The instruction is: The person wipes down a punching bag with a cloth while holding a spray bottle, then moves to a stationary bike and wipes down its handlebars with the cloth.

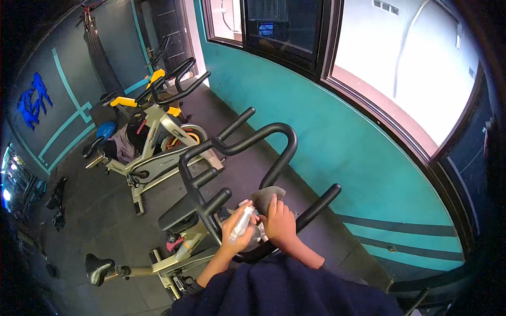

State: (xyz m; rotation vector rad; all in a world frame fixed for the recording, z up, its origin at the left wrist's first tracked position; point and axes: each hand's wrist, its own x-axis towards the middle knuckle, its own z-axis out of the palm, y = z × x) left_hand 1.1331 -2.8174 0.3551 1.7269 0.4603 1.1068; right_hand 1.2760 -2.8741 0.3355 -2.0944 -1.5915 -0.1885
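My left hand [237, 230] is wrapped round a spray bottle with a white trigger head [243, 221]; the bottle's body is mostly hidden behind the fingers. Close beside it, my right hand [279, 224] grips a grey cloth [268, 198], its fingers lying over the fabric. Both hands are over the front of an exercise bike, within the black handlebar [290, 150] that curves around them. Below and to the left shows the bike's black saddle [100, 267].
A second exercise bike [168, 134] stands further left, with clothing [124, 145] and a blue round object [106, 129] by it. Yellow-marked equipment [156, 78] is behind. A teal wall [316, 137] with windows runs along the right, above dark floor mats [95, 210].
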